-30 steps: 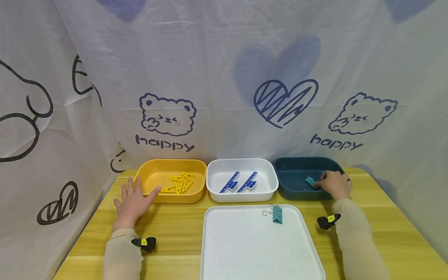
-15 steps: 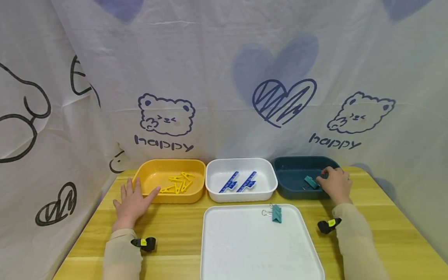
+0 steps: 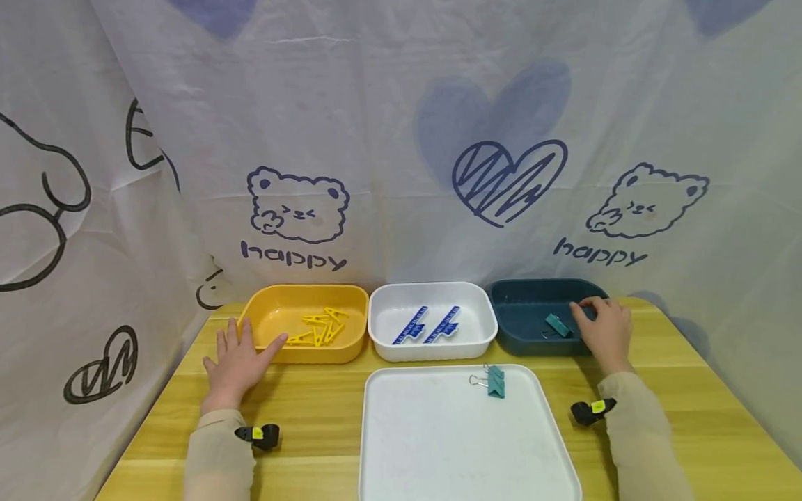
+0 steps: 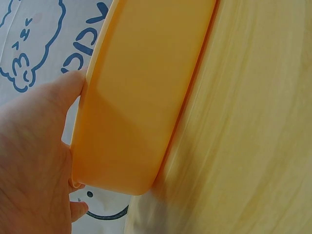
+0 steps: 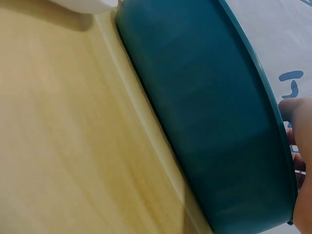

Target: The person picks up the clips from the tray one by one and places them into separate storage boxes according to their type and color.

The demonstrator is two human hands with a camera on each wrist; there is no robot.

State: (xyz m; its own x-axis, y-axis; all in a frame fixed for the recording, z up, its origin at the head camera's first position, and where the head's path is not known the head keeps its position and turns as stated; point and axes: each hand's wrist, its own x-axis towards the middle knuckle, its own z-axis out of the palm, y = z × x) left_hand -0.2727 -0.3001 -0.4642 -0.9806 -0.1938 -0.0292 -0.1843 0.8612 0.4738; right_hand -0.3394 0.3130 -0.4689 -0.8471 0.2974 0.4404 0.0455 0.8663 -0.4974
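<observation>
In the head view, my left hand [image 3: 234, 365] rests with spread fingers at the left front corner of the yellow bin [image 3: 341, 355]; its thumb lies at the front rim. Several yellow clothespin-like clips [image 3: 322, 327] lie inside. My right hand [image 3: 606, 332] hovers over the right end of the dark teal bin [image 3: 520, 346], fingers bent loosely and holding nothing visible. Just left of its fingertips, a teal binder clip [image 3: 557, 325] lies on the bin floor. The right wrist view shows the teal bin's outer wall [image 5: 204, 122], with the fingers partly hidden past its rim.
Between the two bins stands a white bin [image 3: 385, 353] with two blue ruler-like clips [image 3: 443, 325]. In front, a white tray [image 3: 464, 445] bears another teal binder clip [image 3: 496, 382] near its back edge. A printed curtain [image 3: 401, 209] hangs behind the wooden table [image 3: 307, 424].
My right hand has drawn back slightly to the right, away from the binder clip, which stays in the teal bin. My left hand has held its place.
</observation>
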